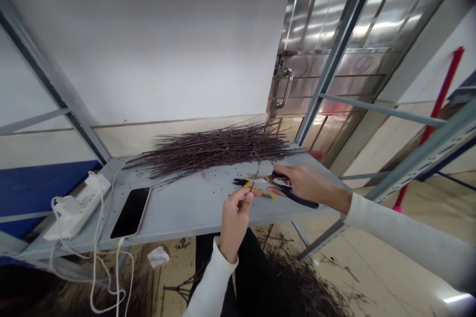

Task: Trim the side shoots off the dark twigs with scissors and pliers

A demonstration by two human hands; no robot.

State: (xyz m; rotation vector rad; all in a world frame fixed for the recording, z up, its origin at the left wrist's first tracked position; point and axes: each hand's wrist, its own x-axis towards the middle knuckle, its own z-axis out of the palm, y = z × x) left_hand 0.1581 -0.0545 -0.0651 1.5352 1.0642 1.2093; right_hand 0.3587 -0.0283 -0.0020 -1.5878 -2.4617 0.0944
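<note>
Between the thumb and fingers of my left hand [238, 213] is a thin dark twig [256, 173], pointing up and away from me. My right hand [305, 185] grips scissors with black handles [301, 199]; their blades reach left toward the twig, and I cannot tell whether they touch it. Under both hands on the grey shelf lie pliers with dark jaws [241, 182] and a yellow-handled tool [268, 195], partly hidden by my left fingers. Behind them a large pile of dark twigs [208, 151] stretches across the back of the shelf.
A phone [131, 213] and a white power strip [80, 208] with cables sit on the left of the grey shelf [182, 208]. Metal uprights [340, 44] frame both sides. Cut twigs [305, 282] and a crumpled tissue [158, 256] lie on the floor.
</note>
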